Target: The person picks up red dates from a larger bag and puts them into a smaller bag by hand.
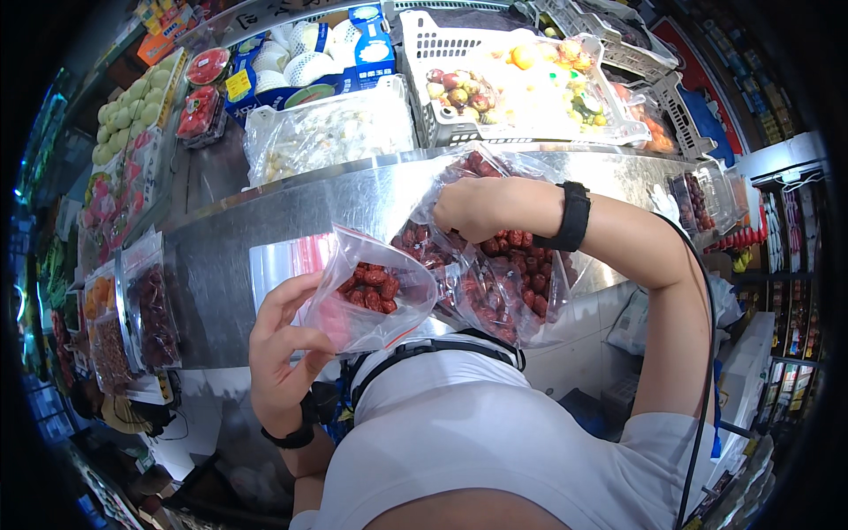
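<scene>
My left hand holds the edge of a clear zip-lock bag whose mouth gapes; dried red jujubes lie inside it. My right hand, bent at the wrist, is over a large clear plastic bag full of jujubes, among its folds. Its fingertips are hidden, so whether they grip anything does not show. Under and beside the zip-lock bag lies a stack of flat empty zip-lock bags with red strips, on the steel counter.
Behind the counter stand a white plastic crate of bagged fruit, a lower crate under plastic film and a blue box of net-wrapped fruit. Packed dried goods lie at left, a clear clamshell of grapes at right.
</scene>
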Motion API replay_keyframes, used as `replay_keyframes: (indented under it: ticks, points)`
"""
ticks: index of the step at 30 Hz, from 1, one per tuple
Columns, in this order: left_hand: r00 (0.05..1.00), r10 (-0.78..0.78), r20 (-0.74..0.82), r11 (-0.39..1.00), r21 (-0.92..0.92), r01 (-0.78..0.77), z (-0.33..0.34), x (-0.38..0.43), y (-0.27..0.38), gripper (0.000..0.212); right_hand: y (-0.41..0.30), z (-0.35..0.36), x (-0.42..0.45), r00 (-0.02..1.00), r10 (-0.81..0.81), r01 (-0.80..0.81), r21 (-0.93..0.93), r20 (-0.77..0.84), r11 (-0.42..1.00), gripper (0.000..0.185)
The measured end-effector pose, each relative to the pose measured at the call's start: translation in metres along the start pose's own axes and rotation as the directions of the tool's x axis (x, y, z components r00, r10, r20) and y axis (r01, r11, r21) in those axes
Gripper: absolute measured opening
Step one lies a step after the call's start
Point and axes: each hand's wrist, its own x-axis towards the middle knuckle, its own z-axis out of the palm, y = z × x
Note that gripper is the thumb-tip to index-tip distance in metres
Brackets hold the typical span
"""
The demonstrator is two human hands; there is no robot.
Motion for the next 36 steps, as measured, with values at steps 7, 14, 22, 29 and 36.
replay_keyframes:
  ticks: [7, 14, 22, 29, 36]
  points:
    - [1.000, -0.007, 0.005, 1.000, -0.009, 0.007, 0.000, 0.002, 0.002, 0.012, 0.006, 0.013, 0.005, 0.998, -0.021, 0.028, 0.108, -0.065, 0.994, 0.021]
    - [0.999, -0.034, -0.009, 0.999, 0.008, 0.034, -0.002, -0.001, 0.002, 0.012, 0.008, 0.009, 0.004, 0.997, -0.051, 0.053, 0.037, -0.054, 0.998, 0.023]
    - [0.998, -0.061, 0.034, 0.998, 0.035, 0.060, -0.004, -0.002, 0.003, 0.016, 0.009, -0.004, -0.008, 0.999, 0.035, -0.036, 0.064, 0.024, 0.997, 0.022]
    - [0.998, -0.064, 0.019, 0.998, 0.026, 0.064, -0.002, -0.001, 0.004, 0.015, 0.006, -0.032, -0.038, 0.998, 0.067, -0.069, 0.105, 0.017, 0.992, 0.019]
    - [0.995, -0.060, 0.080, 0.998, 0.029, 0.058, 0.001, 0.008, 0.012, 0.009, -0.002, -0.050, -0.075, 0.989, -0.033, 0.056, 0.157, -0.146, 0.986, 0.016]
